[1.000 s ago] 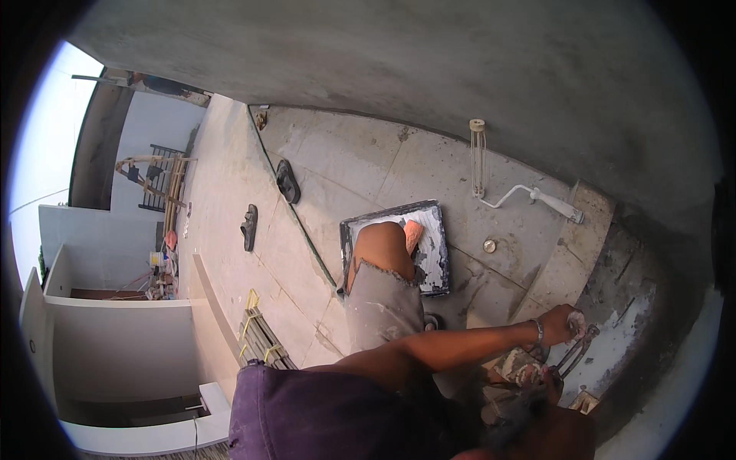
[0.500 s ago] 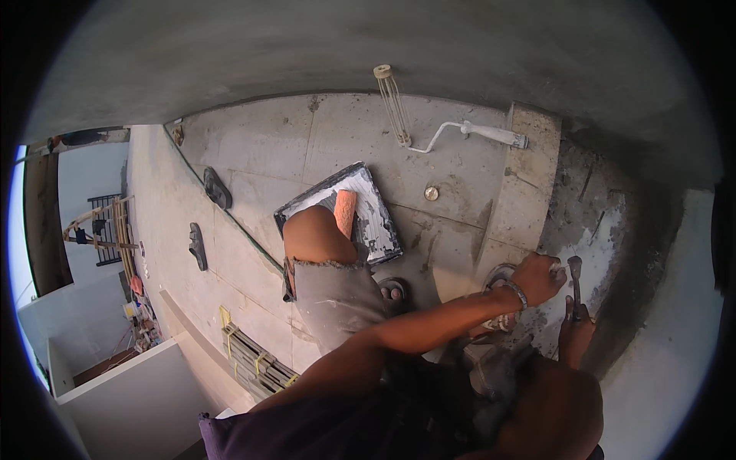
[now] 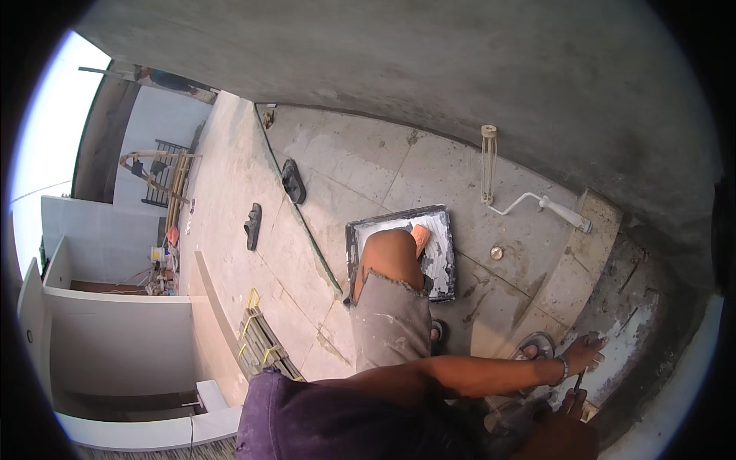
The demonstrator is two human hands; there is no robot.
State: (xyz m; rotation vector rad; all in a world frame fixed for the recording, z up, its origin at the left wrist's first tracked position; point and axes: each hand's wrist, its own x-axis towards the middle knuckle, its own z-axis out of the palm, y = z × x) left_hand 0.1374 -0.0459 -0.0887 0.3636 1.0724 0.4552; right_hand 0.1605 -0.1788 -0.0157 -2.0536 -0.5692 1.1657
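My left hand, with a bracelet at the wrist, has its fingers curled low over a white-smeared patch of rough floor. What it grips is hidden. Just below it my right hand is closed round a thin dark-handled tool; the tool's head is covered by my left hand. Beyond my bent knee lies a black paint tray coated with white paint, and an orange roller sleeve rests in it, partly behind the knee.
A bare roller frame lies by the grey wall. Nearer is a small round lid. A tiled ledge borders the rough patch. Sandals, a green hose and bundled strips lie to the left.
The view has swung, so the scene sits farther right and lower. My left hand now covers the tool's dark head, which showed beside it before.
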